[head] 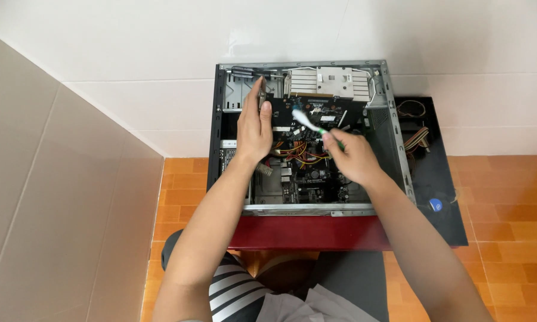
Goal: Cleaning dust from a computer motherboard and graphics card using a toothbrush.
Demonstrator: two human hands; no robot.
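The left hand [253, 128] is gripping the upright black card [316, 110] inside the open computer case [393, 119] while the right hand [352, 156], pinching a toothbrush [307, 122], is scrubbing it; pressing hard could be snagging the wires [301, 156] or loosening small parts.

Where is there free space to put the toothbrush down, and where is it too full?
Bare orange floor tiles lie right of the black side panel, and more lie left of the open computer case, by the wall. The panel's near part, past the blue button, is also free. Inside the case it is crowded: left hand, right hand with toothbrush, cables, boards.
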